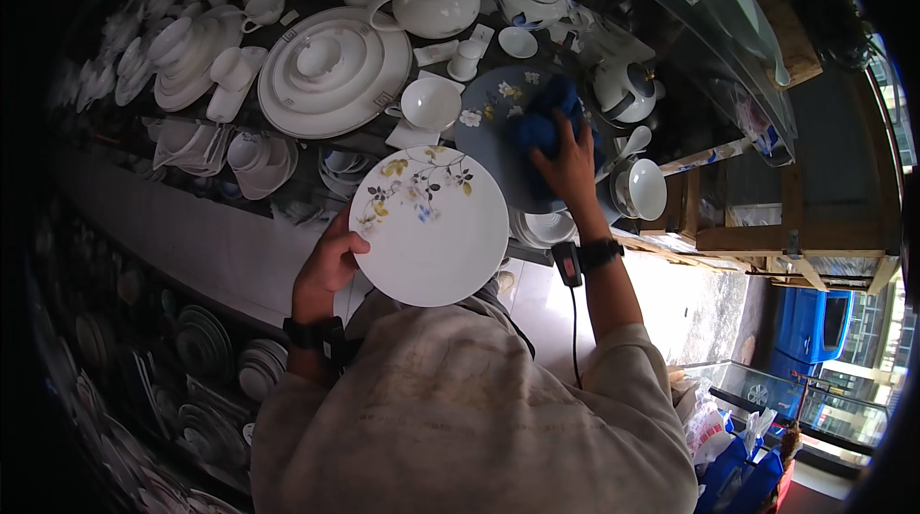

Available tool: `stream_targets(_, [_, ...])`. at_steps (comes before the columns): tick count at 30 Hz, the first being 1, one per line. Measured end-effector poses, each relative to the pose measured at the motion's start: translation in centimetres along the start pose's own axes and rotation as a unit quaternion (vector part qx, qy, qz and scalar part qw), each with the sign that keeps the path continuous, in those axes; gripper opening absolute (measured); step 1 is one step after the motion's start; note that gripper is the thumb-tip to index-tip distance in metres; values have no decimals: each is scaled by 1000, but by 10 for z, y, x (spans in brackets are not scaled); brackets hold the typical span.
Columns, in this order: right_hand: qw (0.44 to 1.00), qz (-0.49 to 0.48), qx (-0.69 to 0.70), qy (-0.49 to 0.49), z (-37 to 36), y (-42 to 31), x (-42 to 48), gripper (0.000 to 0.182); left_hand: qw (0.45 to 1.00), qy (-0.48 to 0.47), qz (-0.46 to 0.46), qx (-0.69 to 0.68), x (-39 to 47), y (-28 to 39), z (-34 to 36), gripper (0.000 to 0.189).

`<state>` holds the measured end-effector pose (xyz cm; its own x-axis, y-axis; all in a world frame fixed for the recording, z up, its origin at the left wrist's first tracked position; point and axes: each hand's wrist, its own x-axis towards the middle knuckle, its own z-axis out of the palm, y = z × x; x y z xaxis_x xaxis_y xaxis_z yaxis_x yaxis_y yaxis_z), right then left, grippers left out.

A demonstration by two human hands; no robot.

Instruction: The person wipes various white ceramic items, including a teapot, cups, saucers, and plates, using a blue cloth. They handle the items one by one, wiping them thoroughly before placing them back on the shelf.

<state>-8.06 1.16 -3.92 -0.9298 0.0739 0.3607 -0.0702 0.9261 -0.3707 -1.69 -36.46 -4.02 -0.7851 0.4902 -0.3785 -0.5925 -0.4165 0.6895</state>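
Observation:
My left hand (332,249) grips the left rim of a round white plate (435,255), thumb on top. Yellow, dark and pale painted flowers run across the plate's upper part. Farther up and to the right, my right hand (573,163) presses a bunched blue cloth (550,122) onto a large grey-blue plate (485,144) with a floral rim. The cloth and hand hide much of that plate's right side. A white cup (431,104) stands just left of the grey-blue plate.
Crowded on the dark shelf are a large white platter (287,101) with stacked dishes, a white teapot (435,2) and a lidded pot (624,90). White bowls (642,189) sit right of my hand. Stacked plates (205,341) fill a lower-left shelf. A cable (575,334) hangs from my right wrist.

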Motion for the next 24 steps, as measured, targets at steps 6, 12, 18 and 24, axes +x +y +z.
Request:
stream_targets(6, [1000,-10,-1,-4,38,-24,42,65,1000,25,-5,-17,-2,-1,3,85])
stream_targets(12, [993,-75,57,-77,5,-54,-10,58,999,19,20,-19,-2,0,7,85])
stream_targets(18, [996,66,-60,-6,-23,-15,-34,52,1000,27,11,1,-4,0,6,85])
stream_targets(24, [992,72,-93,45,3,-3,12,51,1000,14,-15,6,2,-3,-1,83])
